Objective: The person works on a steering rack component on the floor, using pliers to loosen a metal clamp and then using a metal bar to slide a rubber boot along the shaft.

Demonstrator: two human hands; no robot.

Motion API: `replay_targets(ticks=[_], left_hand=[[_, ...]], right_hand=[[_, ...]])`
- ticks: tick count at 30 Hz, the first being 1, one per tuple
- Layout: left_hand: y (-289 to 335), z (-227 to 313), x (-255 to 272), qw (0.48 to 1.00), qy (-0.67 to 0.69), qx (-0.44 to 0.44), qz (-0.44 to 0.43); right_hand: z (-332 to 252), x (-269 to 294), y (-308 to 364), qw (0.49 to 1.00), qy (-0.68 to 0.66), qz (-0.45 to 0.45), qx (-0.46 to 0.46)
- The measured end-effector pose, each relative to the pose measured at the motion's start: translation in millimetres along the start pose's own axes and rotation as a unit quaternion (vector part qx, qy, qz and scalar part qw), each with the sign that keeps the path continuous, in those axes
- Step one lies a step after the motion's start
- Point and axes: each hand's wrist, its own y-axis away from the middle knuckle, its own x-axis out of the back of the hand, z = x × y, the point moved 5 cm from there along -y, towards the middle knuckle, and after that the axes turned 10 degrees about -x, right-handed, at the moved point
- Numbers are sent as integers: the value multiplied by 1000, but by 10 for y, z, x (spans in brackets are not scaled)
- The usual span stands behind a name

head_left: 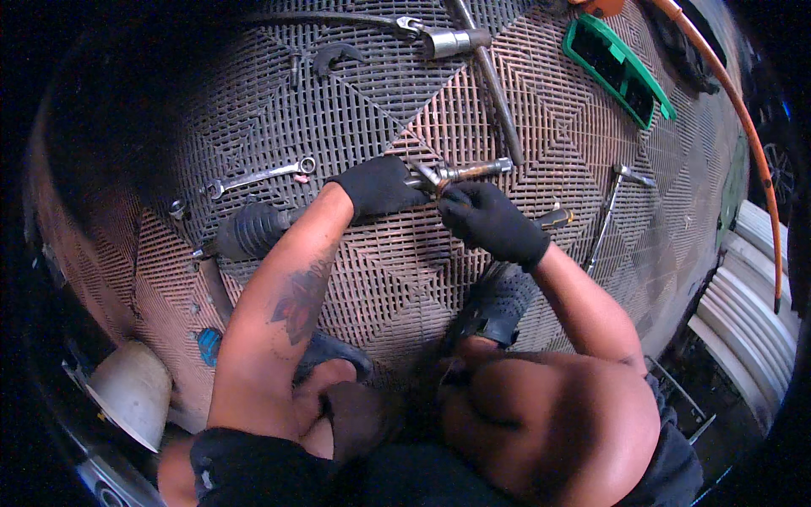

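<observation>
My left hand [384, 188], in a black glove, is closed around a metal shaft whose near-left part carries a black ribbed rubber boot [253, 230]. A thicker silvery shaft end [477, 170] shows just right of the fingers; whether it is the same piece, I cannot tell. My right hand [492, 223], also gloved in black, is closed on a slim metal rod [427, 174] slanting up and left across the work. The rod's kind is hidden by the fingers. Beyond the right wrist, a black and yellow handle [557, 219] sticks out, partly covered.
Grated floor tiles [380, 279] lie below. Around the hands are a combination wrench [262, 176], a large socket [456, 42] on a long bar, a metal pipe [498, 106], a ratchet [610, 207] and a green tray [612, 68]. An orange hose [743, 118] curves at right.
</observation>
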Motion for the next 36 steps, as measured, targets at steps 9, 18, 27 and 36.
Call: replay_targets(ticks=[9, 18, 27, 36], left_hand=[[124, 54, 92, 997, -1, 64, -32], [162, 174, 150, 997, -36, 61, -29], [295, 745, 667, 952, -288, 17, 102], [-166, 1942, -840, 872, -295, -243, 307]], right_hand=[[635, 722, 755, 958, 220, 166, 77], [1269, 1266, 670, 849, 333, 351, 213], [1209, 1304, 550, 838, 351, 355, 221], [576, 1085, 802, 952, 150, 217, 157]])
